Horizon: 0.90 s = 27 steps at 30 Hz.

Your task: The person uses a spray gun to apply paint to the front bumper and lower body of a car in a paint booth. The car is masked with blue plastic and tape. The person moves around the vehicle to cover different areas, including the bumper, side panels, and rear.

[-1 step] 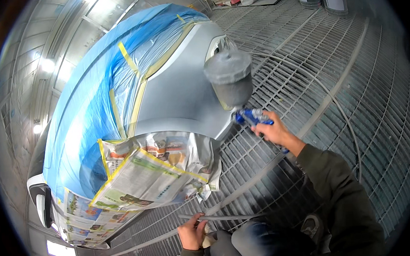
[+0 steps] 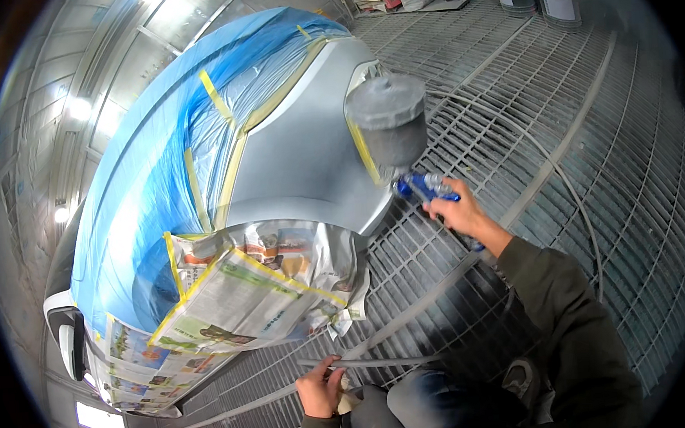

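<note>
My right hand (image 2: pixel 465 213) is wrapped round a blue-bodied spray gun (image 2: pixel 422 187). A big grey lidded paint cup (image 2: pixel 388 125) sits on top of the gun and hides part of what lies behind it. The gun is held just off the right end of a grey car body panel (image 2: pixel 300 154). Low in the view, near my knees, my left hand (image 2: pixel 319 389) pinches a grey hose (image 2: pixel 379 361) between thumb and fingers.
Blue plastic film (image 2: pixel 145 187) edged with yellow tape covers the car, and newspaper (image 2: pixel 246 298) masks the wheel area. A hose (image 2: pixel 546 150) loops over the grated floor (image 2: pixel 531 226). Two yellow-rimmed buckets (image 2: pixel 557 1) stand at the back right.
My right hand and the spray gun have shifted slightly to the right, with the cup shifting too. My left hand is about where it was, still on the hose.
</note>
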Motion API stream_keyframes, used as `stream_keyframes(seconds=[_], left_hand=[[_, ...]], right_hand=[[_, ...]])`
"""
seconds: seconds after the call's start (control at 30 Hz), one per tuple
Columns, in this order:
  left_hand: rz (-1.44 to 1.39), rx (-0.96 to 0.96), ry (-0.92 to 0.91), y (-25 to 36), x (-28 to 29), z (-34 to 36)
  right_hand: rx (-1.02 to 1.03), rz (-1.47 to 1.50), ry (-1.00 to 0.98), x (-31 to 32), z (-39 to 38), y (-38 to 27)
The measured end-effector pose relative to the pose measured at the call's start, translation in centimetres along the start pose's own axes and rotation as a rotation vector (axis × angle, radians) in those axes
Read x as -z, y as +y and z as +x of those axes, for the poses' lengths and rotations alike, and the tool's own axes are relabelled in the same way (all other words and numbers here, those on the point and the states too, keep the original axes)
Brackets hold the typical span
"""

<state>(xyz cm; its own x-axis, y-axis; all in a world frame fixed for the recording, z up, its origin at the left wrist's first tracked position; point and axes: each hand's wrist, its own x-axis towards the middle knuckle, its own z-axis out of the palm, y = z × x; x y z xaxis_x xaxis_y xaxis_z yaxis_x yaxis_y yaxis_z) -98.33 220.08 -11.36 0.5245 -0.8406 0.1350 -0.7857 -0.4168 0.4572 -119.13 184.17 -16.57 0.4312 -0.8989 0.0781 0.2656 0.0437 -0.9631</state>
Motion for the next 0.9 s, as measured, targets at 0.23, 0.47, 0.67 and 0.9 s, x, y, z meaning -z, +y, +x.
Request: stream_keyframes(seconds=[0.23, 0.47, 0.67, 0.9], left_hand=[[-0.089, -0.033, 0.139, -0.2, 0.2, 1.0], [-0.160, -0.034, 0.068, 0.7, 0.4, 1.4], [-0.203, -0.037, 0.041, 0.9, 1.2, 1.4], [-0.242, -0.018, 0.115, -0.2, 3.0, 1.3]], right_hand=[[0.325, -0.406, 0.199, 0.5, 2.2, -2.2], [0.005, -0.212, -0.337, -3.0, -2.1, -5.6], [-0.081, -0.073, -0.297, -4.0, -0.6, -8.2], [0.160, -0.318, 0.172, -1.6, 1.9, -14.4]])
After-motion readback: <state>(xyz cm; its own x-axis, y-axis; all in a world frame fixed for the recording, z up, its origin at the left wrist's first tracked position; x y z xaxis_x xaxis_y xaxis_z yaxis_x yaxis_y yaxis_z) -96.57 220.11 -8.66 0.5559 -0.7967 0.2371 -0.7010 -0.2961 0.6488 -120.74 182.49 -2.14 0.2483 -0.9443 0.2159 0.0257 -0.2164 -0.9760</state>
